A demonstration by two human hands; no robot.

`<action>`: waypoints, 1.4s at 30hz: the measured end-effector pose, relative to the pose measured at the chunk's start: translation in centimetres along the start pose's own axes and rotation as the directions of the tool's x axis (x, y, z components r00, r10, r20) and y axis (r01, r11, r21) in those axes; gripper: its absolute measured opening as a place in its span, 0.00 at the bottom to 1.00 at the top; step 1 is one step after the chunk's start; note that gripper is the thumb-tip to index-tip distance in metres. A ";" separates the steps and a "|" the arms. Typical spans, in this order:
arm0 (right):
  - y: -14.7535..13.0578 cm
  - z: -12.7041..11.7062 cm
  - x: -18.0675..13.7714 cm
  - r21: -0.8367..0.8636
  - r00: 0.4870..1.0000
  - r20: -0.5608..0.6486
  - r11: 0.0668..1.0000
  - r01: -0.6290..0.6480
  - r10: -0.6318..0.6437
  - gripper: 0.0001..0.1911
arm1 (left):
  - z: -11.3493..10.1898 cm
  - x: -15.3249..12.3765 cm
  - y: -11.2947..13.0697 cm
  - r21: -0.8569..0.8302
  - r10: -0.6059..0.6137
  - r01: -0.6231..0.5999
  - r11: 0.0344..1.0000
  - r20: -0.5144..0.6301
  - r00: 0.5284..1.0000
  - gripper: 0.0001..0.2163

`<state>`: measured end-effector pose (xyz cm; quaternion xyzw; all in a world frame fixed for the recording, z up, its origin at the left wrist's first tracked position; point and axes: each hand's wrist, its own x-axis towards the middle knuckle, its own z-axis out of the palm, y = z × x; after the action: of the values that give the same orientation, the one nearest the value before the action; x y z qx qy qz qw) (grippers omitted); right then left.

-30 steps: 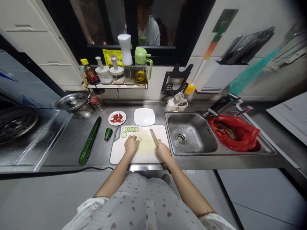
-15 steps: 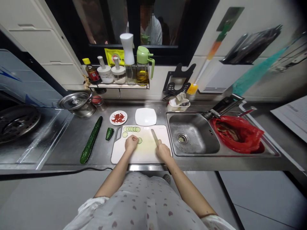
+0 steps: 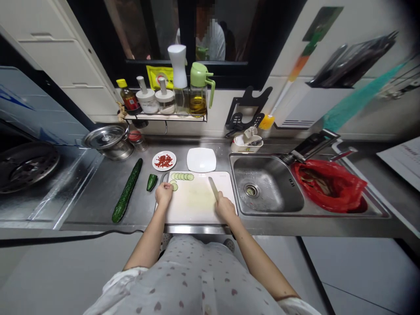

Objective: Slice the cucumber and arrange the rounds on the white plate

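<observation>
My left hand [image 3: 164, 194] is at the left side of the white cutting board [image 3: 183, 214], thumb and fingers pinched at the edge of a cucumber slice [image 3: 175, 187]. Just above it, several thin slices lie overlapped in a row [image 3: 182, 176] along the board's upper left. My right hand [image 3: 225, 208] is closed round the handle of a knife [image 3: 213, 188], whose blade points up and left over the board's right part. Off the board to the left lie a short cucumber piece [image 3: 152, 182] and a long whole cucumber [image 3: 127, 190].
Behind the board stand a plate of chopped red pieces [image 3: 168, 169] and a white plate [image 3: 201, 159]. The sink [image 3: 269, 205] is at right, with a red plastic bag [image 3: 334, 201]. A lidded pot [image 3: 116, 148] stands back left, near a rack [image 3: 164, 117] of bottles.
My left hand has moved left across the board with the cucumber slice, from near the middle to the slice lying at the left. My right hand and the knife stay in place.
</observation>
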<state>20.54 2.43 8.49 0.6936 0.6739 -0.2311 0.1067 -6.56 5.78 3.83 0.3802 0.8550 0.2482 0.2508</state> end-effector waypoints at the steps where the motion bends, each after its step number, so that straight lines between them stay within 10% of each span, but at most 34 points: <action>1: 0.0 0.0 0.0 -0.002 1.000 -0.002 1.000 0.000 0.000 0.17 | 0.0 0.1 -0.1 0.012 0.000 0.000 1.000 -0.006 1.000 0.08; 28: 0.0 -0.1 -0.1 -0.007 1.000 -0.008 1.000 0.004 -0.004 0.18 | 1.3 -1.1 1.2 0.125 0.198 -0.183 0.975 -0.122 0.973 0.12; 42: -0.2 -0.4 -0.1 -0.002 1.000 0.014 1.000 -0.003 0.003 0.17 | 4.6 -0.7 6.2 0.280 0.395 -0.410 0.868 0.109 0.912 0.17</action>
<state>20.37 2.53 8.89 0.6930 0.6723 -0.2349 0.1124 0.03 9.97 4.36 0.5890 0.7782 0.1545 0.1540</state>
